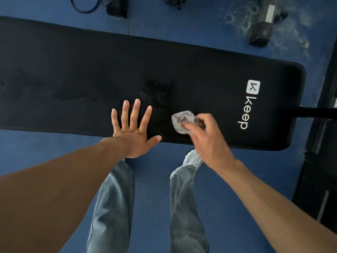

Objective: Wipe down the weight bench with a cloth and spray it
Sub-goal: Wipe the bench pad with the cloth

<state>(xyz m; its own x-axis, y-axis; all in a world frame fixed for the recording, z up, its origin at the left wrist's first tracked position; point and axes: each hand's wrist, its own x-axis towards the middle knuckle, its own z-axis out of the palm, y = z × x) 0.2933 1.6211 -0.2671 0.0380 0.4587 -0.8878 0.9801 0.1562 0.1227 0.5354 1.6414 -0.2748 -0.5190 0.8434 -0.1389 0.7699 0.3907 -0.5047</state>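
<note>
Head view: the right hand [209, 136] bunches the soft, light cloth [182, 123] on the weight bench [91, 66], near its white logo [249, 103]. The left hand [134, 132] lies open and flat on the pad beside it; the cloth should crumple easily, so it is best gripped by the wad.

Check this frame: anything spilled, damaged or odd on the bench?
A darker wet-looking patch marks the bench just beyond the cloth, likely spray. The floor near the dumbbell is scuffed white. No damage shows.

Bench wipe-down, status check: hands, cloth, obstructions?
Left hand flat, open on bench. Right hand gripping crumpled cloth on pad. Wet patch ahead. No spray bottle visible.
</note>
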